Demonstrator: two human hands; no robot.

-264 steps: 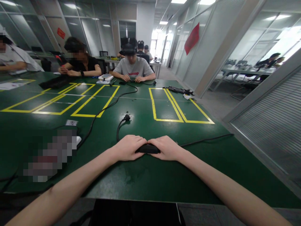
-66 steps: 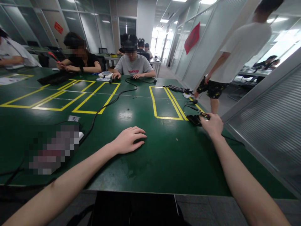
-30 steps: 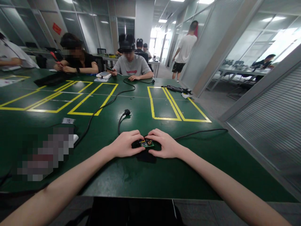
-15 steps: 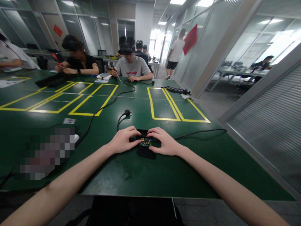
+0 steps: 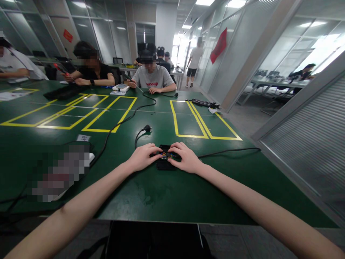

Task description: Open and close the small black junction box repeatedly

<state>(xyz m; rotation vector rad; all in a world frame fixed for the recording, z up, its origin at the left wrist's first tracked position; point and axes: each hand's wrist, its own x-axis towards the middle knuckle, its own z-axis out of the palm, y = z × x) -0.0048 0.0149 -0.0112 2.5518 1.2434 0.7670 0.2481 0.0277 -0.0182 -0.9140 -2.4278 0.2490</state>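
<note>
A small circuit board [image 5: 164, 156] with orange-ringed coils is pinched between both my hands over an open black plastic case [image 5: 165, 166]. My left hand [image 5: 142, 157] is closed on the left end of the board, thumb and fingers curled from the side. At the opposite end, my right hand [image 5: 189, 158] grips it with bent fingers and thumb. My fingertips hide the board's ends, so I cannot tell whether it rests in the case. Just beyond my left hand lies a black power plug [image 5: 147, 128] on a short cord.
Black cable [image 5: 229, 152] runs right across the green table [image 5: 129, 205]. A blurred-out object [image 5: 61, 172] lies left, beside another long cable [image 5: 107, 135]. Yellow tape rectangles [image 5: 176, 136] mark the surface. A folded black stand [image 5: 205, 104] lies far right; people sit across the table.
Both hands and the board have shifted slightly away from me, closer to the case. The view has moved a little. A person in the background has walked farther off.
</note>
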